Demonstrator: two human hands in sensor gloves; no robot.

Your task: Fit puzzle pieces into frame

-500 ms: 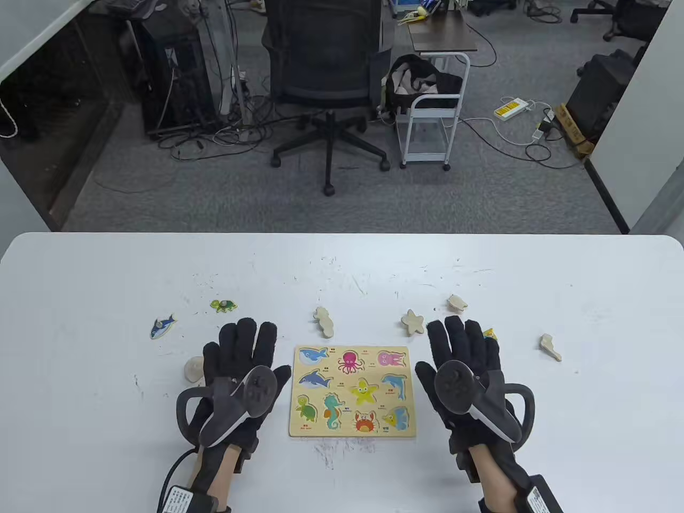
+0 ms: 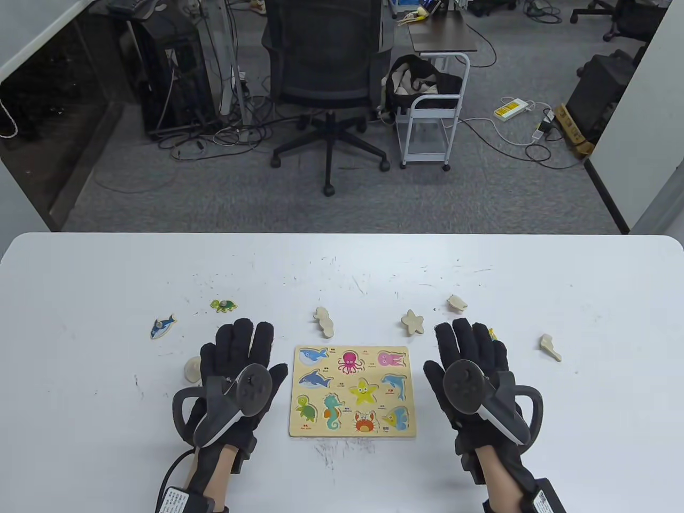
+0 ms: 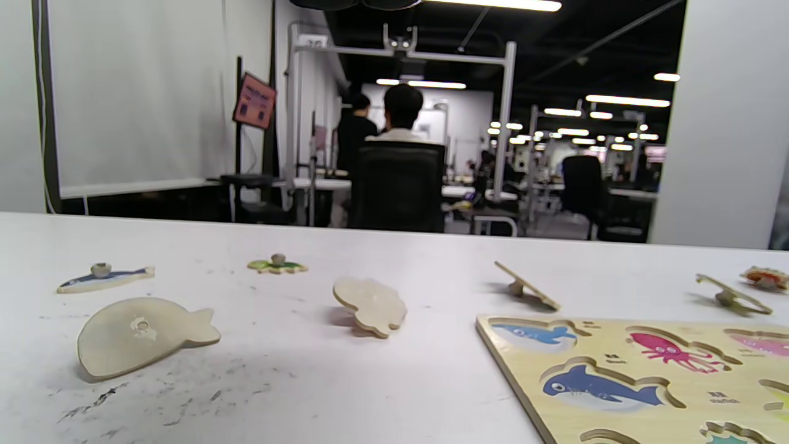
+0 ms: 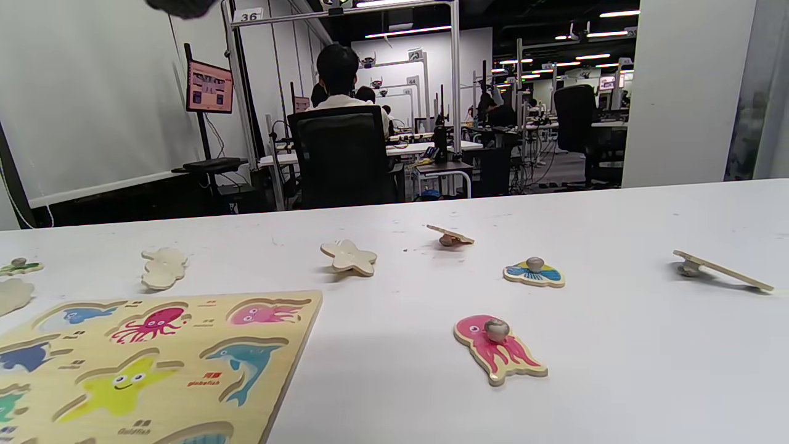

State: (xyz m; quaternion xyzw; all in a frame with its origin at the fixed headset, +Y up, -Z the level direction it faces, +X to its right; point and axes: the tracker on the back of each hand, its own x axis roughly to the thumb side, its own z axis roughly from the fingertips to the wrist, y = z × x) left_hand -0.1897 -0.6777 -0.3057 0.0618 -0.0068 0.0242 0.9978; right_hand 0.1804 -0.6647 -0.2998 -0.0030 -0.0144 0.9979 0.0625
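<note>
The wooden puzzle frame point(image 2: 352, 391) lies flat between my hands, its recesses empty and showing printed sea animals; it also shows in the left wrist view point(image 3: 647, 376) and the right wrist view point(image 4: 154, 351). My left hand point(image 2: 243, 342) lies flat, palm down, left of the frame and holds nothing. My right hand point(image 2: 470, 347) lies flat to the right, also holding nothing. Around them lie a blue shark piece point(image 2: 162, 326), a green turtle piece point(image 2: 223, 305), a face-down whale point(image 2: 192, 368), a face-down seahorse point(image 2: 324, 321) and a face-down star point(image 2: 412, 322). A pink jellyfish piece point(image 4: 498, 347) shows only in the right wrist view.
Two more face-down pieces lie at the right point(image 2: 457, 303) point(image 2: 550, 347). A yellow-blue fish piece point(image 4: 534, 273) lies ahead of my right hand. Another face-down piece point(image 3: 371, 305) lies ahead of my left hand. An office chair point(image 2: 326, 80) stands beyond the table's far edge.
My left hand has shifted slightly left and my right hand slightly right, both still flat. No piece has moved.
</note>
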